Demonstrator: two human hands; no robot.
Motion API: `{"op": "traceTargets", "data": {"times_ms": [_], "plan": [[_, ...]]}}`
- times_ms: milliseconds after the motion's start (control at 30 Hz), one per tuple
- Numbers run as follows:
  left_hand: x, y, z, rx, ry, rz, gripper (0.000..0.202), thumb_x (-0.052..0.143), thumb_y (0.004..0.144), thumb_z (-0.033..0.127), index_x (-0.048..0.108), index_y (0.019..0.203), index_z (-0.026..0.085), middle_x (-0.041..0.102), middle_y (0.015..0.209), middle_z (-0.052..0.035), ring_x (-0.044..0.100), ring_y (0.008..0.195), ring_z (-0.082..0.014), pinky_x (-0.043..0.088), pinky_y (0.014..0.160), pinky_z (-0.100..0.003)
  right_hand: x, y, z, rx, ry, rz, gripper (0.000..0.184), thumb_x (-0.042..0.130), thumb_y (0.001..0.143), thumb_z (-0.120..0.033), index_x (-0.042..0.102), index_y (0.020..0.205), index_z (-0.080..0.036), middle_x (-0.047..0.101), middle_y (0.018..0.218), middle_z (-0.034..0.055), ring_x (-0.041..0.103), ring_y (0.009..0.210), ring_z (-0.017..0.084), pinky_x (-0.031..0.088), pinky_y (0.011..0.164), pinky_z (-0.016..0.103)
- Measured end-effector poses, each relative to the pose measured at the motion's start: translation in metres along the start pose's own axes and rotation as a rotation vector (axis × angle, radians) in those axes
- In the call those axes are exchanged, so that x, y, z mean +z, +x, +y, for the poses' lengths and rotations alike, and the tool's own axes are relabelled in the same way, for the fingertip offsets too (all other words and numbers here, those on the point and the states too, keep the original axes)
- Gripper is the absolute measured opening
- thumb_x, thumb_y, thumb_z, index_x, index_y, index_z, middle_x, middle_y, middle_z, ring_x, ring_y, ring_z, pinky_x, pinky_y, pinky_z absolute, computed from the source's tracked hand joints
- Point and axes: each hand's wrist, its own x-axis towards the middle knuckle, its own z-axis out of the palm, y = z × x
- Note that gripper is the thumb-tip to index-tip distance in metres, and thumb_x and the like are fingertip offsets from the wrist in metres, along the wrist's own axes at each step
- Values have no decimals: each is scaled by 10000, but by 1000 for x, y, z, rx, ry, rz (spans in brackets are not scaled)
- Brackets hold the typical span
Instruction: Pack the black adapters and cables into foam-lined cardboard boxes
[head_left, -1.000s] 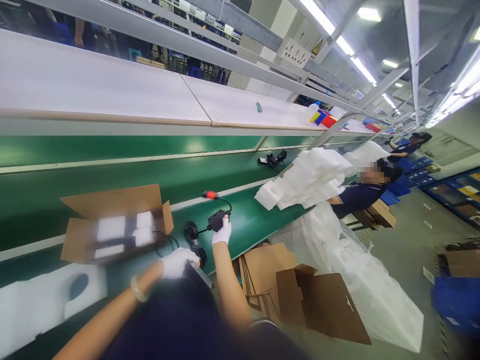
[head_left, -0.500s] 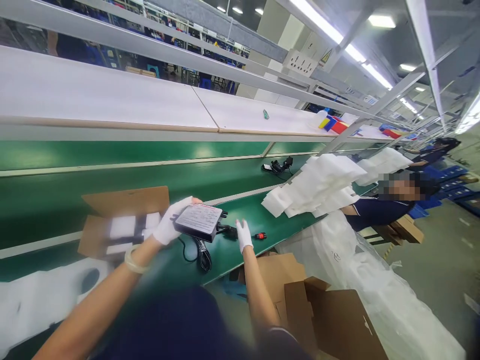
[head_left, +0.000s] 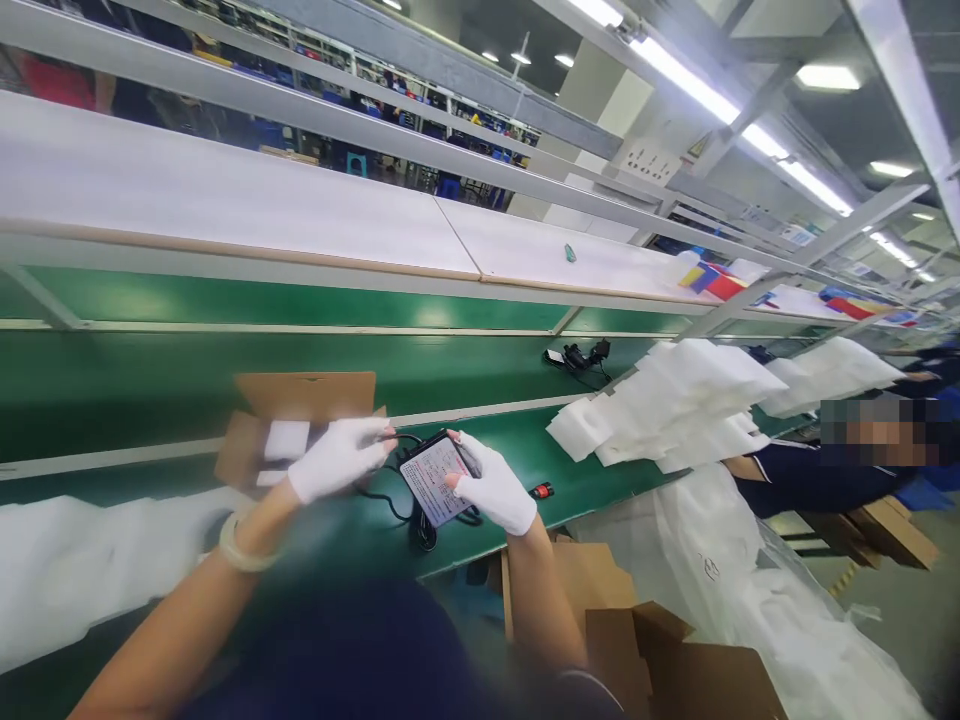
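In the head view, my right hand, in a white glove with bare fingertips, grips a flat black box-shaped device by its right side. A white printed label covers the face turned up. My left hand, gloved alike, is closed at the fingertips around a black cable beside the device's upper left corner. Below the device lies a bundled black cord, partly hidden by it. A red-and-black connector rests on the green work surface just right of my right hand.
An open cardboard box with white inserts stands behind my left hand. White foam sheets are piled at right, near a seated co-worker. More black cables lie farther back. Open cartons sit below the table edge.
The device has passed from my left hand to my right and is now turned and tilted. My left hand has moved to the cable. The view has shifted left.
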Motion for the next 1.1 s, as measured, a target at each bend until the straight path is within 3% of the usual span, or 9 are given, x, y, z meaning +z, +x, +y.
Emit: {"op": "traceTargets", "data": {"times_ms": [167, 233, 300, 367, 533, 600, 700, 967, 1100], "plan": [[37, -53, -21, -222, -241, 325, 315, 350, 918, 457, 463, 996, 173, 556, 738, -14, 475, 494, -116, 398, 472, -249, 58, 24, 1, -108, -615, 281, 417, 574, 772, -265, 551, 1189, -262, 696, 916, 19, 658, 768, 228, 509, 686, 316], [50, -64, -27, -177, -184, 521, 385, 393, 910, 457, 427, 1173, 179, 579, 1045, -113, 604, 840, -197, 499, 730, -342, 93, 34, 3, -178, -647, 358, 392, 547, 798, -265, 539, 1190, -243, 697, 917, 28, 660, 720, 223, 503, 632, 299], [52, -71, -30, -120, -171, 636, 541, 481, 877, 471, 346, 1318, 187, 440, 1325, -157, 458, 1214, -259, 392, 1003, -416, 125, 40, 5, -233, -634, 381, 403, 511, 837, -281, 517, 1234, -213, 691, 967, 53, 664, 735, 218, 508, 639, 292], [44, -75, -33, -152, -333, 685, 693, 567, 831, 491, 270, 1389, 206, 372, 1409, -142, 349, 1319, -268, 307, 1087, -418, 152, 42, 9, -252, -601, 317, 439, 485, 870, -302, 481, 1294, -188, 672, 1054, 76, 669, 820, 213, 522, 690, 286], [20, -78, -59, -293, -1195, 872, 750, 708, 695, 524, 420, 1285, 163, 558, 1244, -148, 535, 1152, -270, 424, 999, -366, 189, 39, 29, -373, -652, 9, 595, 464, 811, -188, 378, 1399, -154, 477, 1363, 120, 488, 1227, 253, 462, 973, 371], [17, -80, -75, -245, -1285, 894, 752, 700, 703, 539, 423, 1288, 157, 550, 1263, -150, 528, 1167, -264, 419, 1009, -361, 195, 40, 38, -333, -695, -61, 665, 471, 791, -207, 318, 1436, -149, 382, 1433, 134, 484, 1226, 289, 494, 925, 401], [17, -89, -91, -229, -1041, 833, 673, 630, 786, 515, 418, 1322, 169, 529, 1298, -138, 496, 1209, -250, 373, 1053, -366, 201, 43, 49, -125, -682, -89, 682, 450, 808, -258, 268, 1462, -191, 335, 1463, 128, 634, 993, 283, 557, 696, 365], [-8, -110, -75, -87, -357, 478, 505, 542, 856, 446, 473, 1303, 220, 575, 1231, -82, 539, 1135, -240, 410, 994, -350, 198, 77, 41, -21, -245, 182, 570, 562, 772, -397, 524, 1278, -139, 663, 1058, 119, 640, 932, 249, 531, 796, 335], [-33, -93, -114, -235, -104, 548, 419, 428, 912, 385, 513, 1236, 132, 554, 1262, -119, 516, 1163, -206, 377, 1014, -289, 172, 90, 23, 141, 46, 361, 485, 686, 637, -403, 626, 1018, -108, 679, 956, 109, 629, 807, 199, 515, 684, 280]]}}
